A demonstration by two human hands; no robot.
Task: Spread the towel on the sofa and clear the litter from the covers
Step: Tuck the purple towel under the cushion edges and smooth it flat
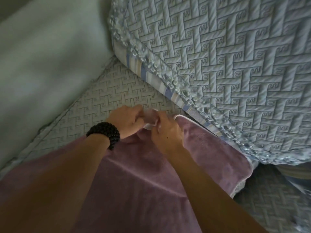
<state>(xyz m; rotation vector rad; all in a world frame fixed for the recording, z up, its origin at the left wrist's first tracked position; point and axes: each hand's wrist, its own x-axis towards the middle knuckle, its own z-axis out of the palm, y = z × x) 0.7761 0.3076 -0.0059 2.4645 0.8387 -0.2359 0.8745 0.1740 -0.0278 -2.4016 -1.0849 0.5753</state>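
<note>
Both hands meet at the far edge of the towel, fingers curled. I record the left hand closed with its fingertips on a small pale, translucent scrap, and the right hand pinching the same scrap from the right side; whether the scrap is litter or part of the towel's white-trimmed corner I cannot tell. I note a black beaded bracelet wound several times around the left wrist.

I find the purple towel lying on the sofa seat under both forearms, spreading from the hands toward the near edge of view, with a crease running across it and its white-edged right border folded over near the right.

Under and beyond the towel to the left lies a pale quilted seat cover with a woven-brick stitch pattern. To the far right stands a light blue quilted back cover of the same pattern, its edge finished with a tufted fringe and a striped band. At far left is a plain pale grey-green surface, blurred.
</note>
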